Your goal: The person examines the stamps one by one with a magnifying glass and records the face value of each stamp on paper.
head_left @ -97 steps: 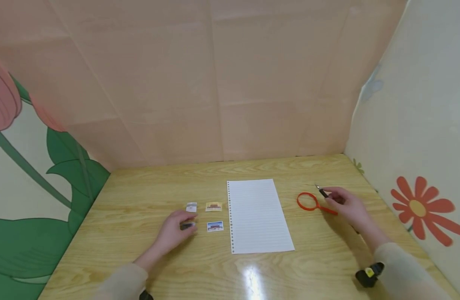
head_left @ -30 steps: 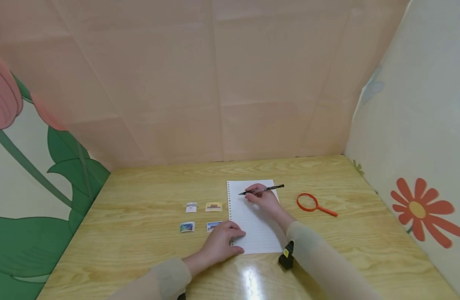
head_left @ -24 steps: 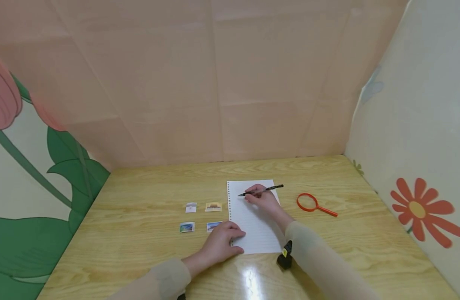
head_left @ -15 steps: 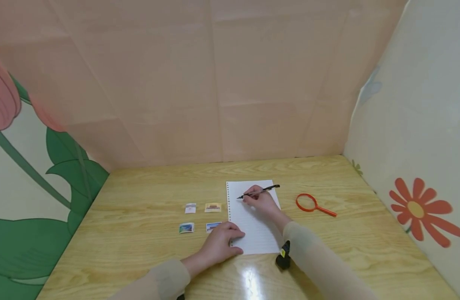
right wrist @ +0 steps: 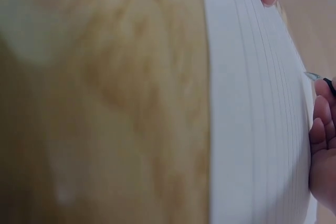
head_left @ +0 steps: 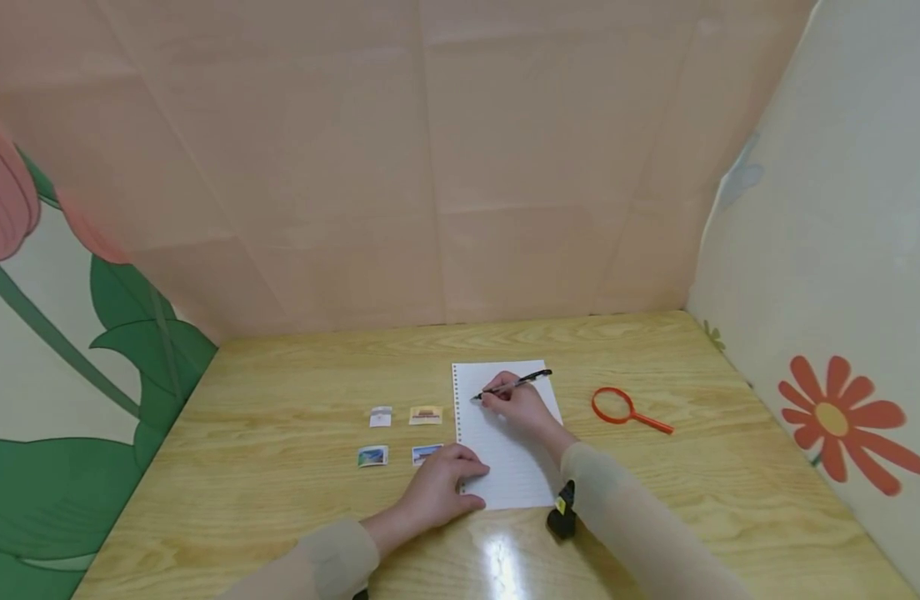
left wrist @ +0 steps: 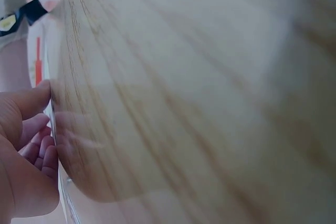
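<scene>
A person in pale sleeves has both hands at a lined sheet that lies flat around the middle of the desk, its long sides running toward the far edge and its row of punched holes on the side facing the left edge. The right hand's grip is pinching a black pen, the tip slanting down to the upper part of the sheet, near the holes, the other end raised toward the desk's far right corner; I can't tell whether the tip touches the paper. The left hand rests over the sheet's lower hole-punched side, its grip loosely spread, thumb apart from fingers.

Between the sheet and the desk's left edge sit four small picture cards in two rows: a greyish one and a yellow one toward the far edge, a blue-green one and a blue-and-white one closer in, the last just beside the left hand. A red magnifying glass lies toward the right edge.
</scene>
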A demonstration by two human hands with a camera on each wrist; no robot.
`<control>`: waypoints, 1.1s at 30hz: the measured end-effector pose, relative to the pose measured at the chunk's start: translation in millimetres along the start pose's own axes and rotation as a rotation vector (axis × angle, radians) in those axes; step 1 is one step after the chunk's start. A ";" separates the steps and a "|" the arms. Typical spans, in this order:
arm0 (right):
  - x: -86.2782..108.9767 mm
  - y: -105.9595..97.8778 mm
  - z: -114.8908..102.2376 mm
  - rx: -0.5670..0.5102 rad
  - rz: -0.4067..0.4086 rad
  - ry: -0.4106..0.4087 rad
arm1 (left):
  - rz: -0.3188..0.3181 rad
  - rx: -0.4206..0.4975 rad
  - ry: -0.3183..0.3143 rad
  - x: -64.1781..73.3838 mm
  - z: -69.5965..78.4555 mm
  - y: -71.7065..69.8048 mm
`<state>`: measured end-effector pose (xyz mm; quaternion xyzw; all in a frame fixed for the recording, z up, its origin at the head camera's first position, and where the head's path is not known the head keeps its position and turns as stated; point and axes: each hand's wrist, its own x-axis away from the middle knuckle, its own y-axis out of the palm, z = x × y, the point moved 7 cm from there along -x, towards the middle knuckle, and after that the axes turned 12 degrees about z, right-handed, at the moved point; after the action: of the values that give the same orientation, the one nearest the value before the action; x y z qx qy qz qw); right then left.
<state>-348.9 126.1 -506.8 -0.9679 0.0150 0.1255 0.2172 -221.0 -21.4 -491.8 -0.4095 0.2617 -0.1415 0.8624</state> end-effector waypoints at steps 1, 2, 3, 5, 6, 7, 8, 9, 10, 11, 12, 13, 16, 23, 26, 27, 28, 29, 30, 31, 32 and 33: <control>-0.2 0.3 0.4 0.003 0.004 0.001 | 0.001 0.002 0.001 0.0 -0.2 0.1; -0.4 0.7 0.9 0.011 0.008 0.000 | 0.002 0.003 0.002 0.1 -0.4 0.2; -0.4 1.0 0.9 0.018 0.012 -0.002 | 0.003 0.003 0.005 0.1 -0.4 0.1; -0.3 1.1 -0.1 0.033 0.018 -0.009 | 0.007 0.004 0.011 0.1 0.2 -0.6; -0.2 1.2 -0.7 0.039 0.021 -0.011 | 0.008 0.004 0.012 0.1 0.4 -0.9; 0.0 1.2 -1.9 0.046 0.023 -0.014 | 0.008 0.006 0.012 0.2 0.4 -1.2; 0.2 1.2 -2.6 0.052 0.024 -0.015 | 0.007 0.005 0.011 0.2 0.5 -1.4; 0.4 1.1 -3.6 0.053 0.024 -0.014 | 0.007 0.007 0.011 0.2 0.5 -1.6; 0.6 1.1 -4.1 0.051 0.022 -0.013 | 0.006 0.007 0.009 0.3 0.3 -1.6; 0.9 1.2 -4.5 0.049 0.018 -0.009 | 0.005 0.007 0.007 0.3 0.1 -1.6; 1.2 1.3 -5.0 0.044 0.013 -0.007 | 0.005 0.009 0.005 0.3 0.0 -1.7; 1.5 1.5 -5.1 0.044 0.008 -0.003 | 0.005 0.010 0.004 0.3 0.1 -1.8; 2.3 2.5 -4.0 0.049 -0.019 0.004 | 0.007 0.014 0.004 0.4 0.7 -2.3; 4.4 5.8 -4.3 0.033 -0.090 0.000 | 0.011 0.023 0.007 0.9 0.8 -2.7; 5.2 6.2 -4.3 0.023 -0.102 -0.011 | 0.011 0.021 0.010 0.8 0.2 -2.0; 5.4 6.3 -4.6 0.019 -0.105 -0.015 | 0.011 0.021 0.011 0.7 0.1 -1.9; 5.7 6.3 -5.0 0.014 -0.107 -0.024 | 0.010 0.020 0.011 0.6 -0.1 -1.7; 6.0 6.2 -5.6 0.011 -0.108 -0.030 | 0.008 0.019 0.009 0.5 -0.4 -1.5; 6.3 6.0 -6.1 0.008 -0.108 -0.036 | 0.007 0.019 0.008 0.5 -0.5 -1.3; 6.5 6.0 -6.7 0.003 -0.108 -0.043 | 0.006 0.018 0.008 0.4 -0.6 -1.2; 6.7 6.0 -7.1 0.002 -0.110 -0.050 | 0.006 0.015 0.008 0.3 -0.8 -1.1; 6.8 6.0 -7.2 0.003 -0.111 -0.055 | 0.007 0.012 0.008 0.3 -0.9 -1.1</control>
<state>-341.2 117.8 -504.7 -0.9631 -0.0443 0.1396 0.2257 -221.3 -22.8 -491.6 -0.4027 0.2658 -0.1420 0.8643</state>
